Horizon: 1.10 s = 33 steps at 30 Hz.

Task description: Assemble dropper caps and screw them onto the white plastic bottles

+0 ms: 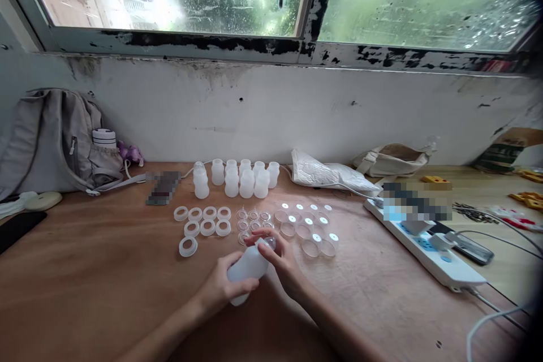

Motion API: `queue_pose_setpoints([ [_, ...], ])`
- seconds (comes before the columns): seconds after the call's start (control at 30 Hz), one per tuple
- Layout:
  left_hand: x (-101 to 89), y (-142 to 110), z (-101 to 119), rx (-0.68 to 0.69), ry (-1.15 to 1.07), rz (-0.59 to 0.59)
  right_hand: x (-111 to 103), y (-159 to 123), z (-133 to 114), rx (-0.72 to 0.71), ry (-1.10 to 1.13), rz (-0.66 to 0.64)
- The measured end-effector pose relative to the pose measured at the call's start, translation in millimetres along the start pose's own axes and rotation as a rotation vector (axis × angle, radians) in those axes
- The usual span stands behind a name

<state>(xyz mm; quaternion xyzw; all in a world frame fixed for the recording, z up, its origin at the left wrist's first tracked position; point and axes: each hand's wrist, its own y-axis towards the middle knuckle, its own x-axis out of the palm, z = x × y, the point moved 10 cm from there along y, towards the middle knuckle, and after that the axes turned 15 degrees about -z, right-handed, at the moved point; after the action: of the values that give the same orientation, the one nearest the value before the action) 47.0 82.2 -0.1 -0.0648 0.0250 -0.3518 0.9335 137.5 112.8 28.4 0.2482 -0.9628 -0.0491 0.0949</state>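
Note:
My left hand [231, 283] is wrapped round a frosted white plastic bottle [249, 264], tilted with its mouth up and to the right. At that mouth, the fingers of my right hand [280, 257] close on a clear silicone teat [270, 242]; how far it sits on the opening is hidden. Beyond my hands lie several more clear teats [253, 215] in rows. Several white collar rings [188, 246] lie to their left. Clear round caps [310, 248], with small white discs [316, 237] beside or on them, lie to the right. Several frosted bottles [247, 184] stand behind.
A white power strip [424, 246] with plugs and cables runs along the right. A white padded pouch [331, 172] and a beige bag [392, 159] lie by the wall. At the left are a grey backpack [55, 141] and a black flat object [21, 231]. A phone-like item [163, 188] lies nearby.

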Motion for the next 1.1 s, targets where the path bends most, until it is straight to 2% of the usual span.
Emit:
queue_pose_setpoints([
  [0.07,22.3,3.0,-16.6,-0.088,-0.33,-0.182,8.9,1.3,4.9,0.024,0.129,-0.08],
  [0.1,29.9,3.7,-20.2,-0.104,-0.438,-0.23,12.4,1.6,7.7,0.041,0.187,-0.105],
  [0.17,32.2,6.1,-20.2,-0.077,-0.45,-0.227,14.4,1.4,13.4,0.072,0.258,-0.095],
  [0.3,11.2,4.0,0.8,0.027,0.052,0.009,6.3,0.0,18.1,0.048,0.251,0.035],
  [0.37,6.7,-1.3,14.1,0.055,0.262,0.095,4.0,-0.5,17.0,0.011,0.226,0.071],
  [0.5,8.8,-9.4,33.0,0.143,0.506,0.162,-0.3,-2.8,16.0,-0.02,0.19,0.136],
  [0.67,8.6,-10.4,35.8,0.216,0.785,0.246,0.3,-4.0,9.2,-0.028,0.098,0.148],
  [0.77,7.0,-10.0,39.2,0.309,0.969,0.294,-6.1,-4.5,-1.7,-0.017,-0.128,0.173],
  [0.83,2.2,-11.2,42.5,0.364,1.053,0.337,-18.4,-5.3,-18.4,-0.082,-0.349,0.225],
  [0.93,-12.5,-13.5,44.7,0.356,1.071,0.401,-42.7,-7.9,-47.4,-0.21,-0.764,0.333],
  [1.0,-20.2,-15.5,45.0,0.33,1.061,0.416,-60.8,-6.6,-55.1,-0.159,-1.097,0.408],
  [1.1,-25.0,-18.8,45.5,0.314,1.06,0.418,-88.7,-3.7,-50.1,0.051,-1.442,0.488],
])
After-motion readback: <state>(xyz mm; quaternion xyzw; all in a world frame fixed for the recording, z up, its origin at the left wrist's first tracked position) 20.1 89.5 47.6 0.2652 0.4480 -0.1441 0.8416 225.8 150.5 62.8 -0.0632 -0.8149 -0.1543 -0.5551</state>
